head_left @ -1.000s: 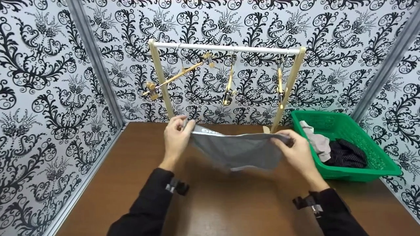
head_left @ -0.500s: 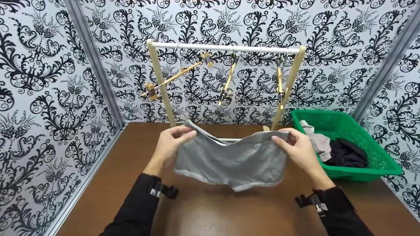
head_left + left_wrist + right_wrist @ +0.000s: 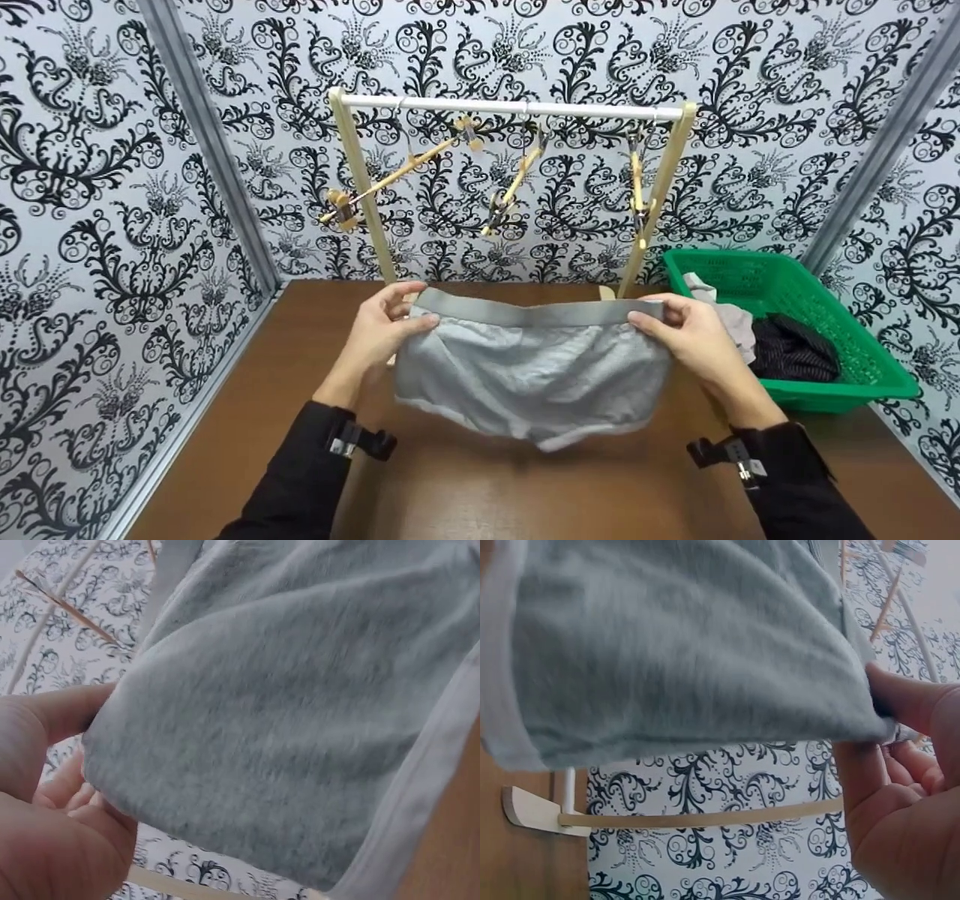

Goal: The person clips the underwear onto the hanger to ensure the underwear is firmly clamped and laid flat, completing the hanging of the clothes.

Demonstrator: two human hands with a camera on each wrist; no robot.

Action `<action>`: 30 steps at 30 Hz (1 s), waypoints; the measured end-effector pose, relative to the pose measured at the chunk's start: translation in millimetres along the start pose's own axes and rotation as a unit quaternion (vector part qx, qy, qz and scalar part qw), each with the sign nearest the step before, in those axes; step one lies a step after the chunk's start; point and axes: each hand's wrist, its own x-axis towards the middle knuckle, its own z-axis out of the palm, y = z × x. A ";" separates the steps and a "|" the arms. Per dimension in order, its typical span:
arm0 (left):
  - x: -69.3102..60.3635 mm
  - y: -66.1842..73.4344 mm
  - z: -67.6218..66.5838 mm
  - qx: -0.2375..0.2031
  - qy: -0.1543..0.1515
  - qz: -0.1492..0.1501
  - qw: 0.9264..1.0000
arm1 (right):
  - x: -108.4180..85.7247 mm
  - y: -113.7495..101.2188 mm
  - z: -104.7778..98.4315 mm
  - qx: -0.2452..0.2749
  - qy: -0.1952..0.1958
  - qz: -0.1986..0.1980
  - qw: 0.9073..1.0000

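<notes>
Brown wood-look tabletop fills the lower part of the head view. Two black-sleeved arms enter from the near edge. Left hand and right hand each pinch one upper corner of a pair of gray boxer briefs, thumbs on the near face. Whether the fingers behind reach inside the opening cannot be told.

The garment hangs above the tabletop, between the hands, waistband uppermost and nearly level, pale leg hems lowest.

Handling, as judged: light, soft, limp and probably stretchy; not fragile, with little slip expected. The waistband looks the firmest part and its two ends the sound place to take hold; gripped by the body, the cloth would likely sag and fold.

Beyond, to the right, a green plastic basket holds a pale cloth and a dark striped cloth. Behind the garment, a rack with a white rod carries three wooden clip hangers. Farthest back: black-and-white scrollwork wallpaper.
</notes>
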 end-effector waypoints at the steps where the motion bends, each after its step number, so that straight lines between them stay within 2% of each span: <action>1: -1.0 2.5 -0.4 0.003 0.000 -0.013 1.000 | 0.0 -0.8 -1.4 0.002 -0.008 0.004 1.000; 4: -1.7 5.1 -2.9 0.015 -0.005 -0.057 0.998 | 1.2 0.0 -4.2 0.009 -0.038 0.016 0.999; 7: 0.9 -3.8 -5.4 0.030 -0.021 -0.082 0.996 | 4.1 7.7 -2.7 0.005 -0.067 0.034 0.997; 11: 7.8 -31.7 -6.6 0.063 -0.025 -0.095 0.993 | 12.3 28.9 6.7 -0.002 -0.098 0.071 0.993; 14: 14.2 -56.6 -5.5 0.079 -0.014 -0.104 0.991 | 21.3 49.0 17.6 -0.007 -0.103 0.087 0.991; 17: 20.7 -77.3 -3.5 0.088 -0.011 -0.098 0.991 | 31.5 69.2 29.8 -0.017 -0.096 0.082 0.992; 19: 24.9 -87.6 -2.4 0.105 -0.005 -0.083 0.991 | 37.3 80.2 38.4 -0.025 -0.088 0.074 0.993; 21: 29.0 -95.4 -1.9 0.142 0.003 -0.060 0.988 | 41.4 88.0 46.9 -0.039 -0.077 0.059 0.995; 22: 30.8 -98.5 -1.7 0.171 0.008 -0.044 0.984 | 42.5 90.1 50.8 -0.051 -0.069 0.049 0.995; 23: 32.6 -101.2 -1.6 0.210 0.016 -0.023 0.977 | 42.8 91.5 54.3 -0.067 -0.060 0.040 0.995; 25: 33.8 -103.7 -0.7 0.303 0.021 0.024 0.953 | 41.4 92.2 59.7 -0.115 -0.047 0.011 0.992; 27: 33.3 -103.4 1.9 0.390 0.012 0.069 0.918 | 37.8 89.8 62.6 -0.166 -0.050 -0.026 0.984; 28: 32.3 -101.9 4.0 0.427 -0.003 0.086 0.900 | 35.4 87.4 63.2 -0.191 -0.060 -0.048 0.979; 29: 30.8 -99.7 6.4 0.459 -0.024 0.104 0.882 | 33.4 84.9 63.1 -0.212 -0.078 -0.074 0.971; 30: 29.1 -96.8 9.4 0.478 -0.053 0.112 0.869 | 31.3 82.4 62.5 -0.226 -0.106 -0.098 0.964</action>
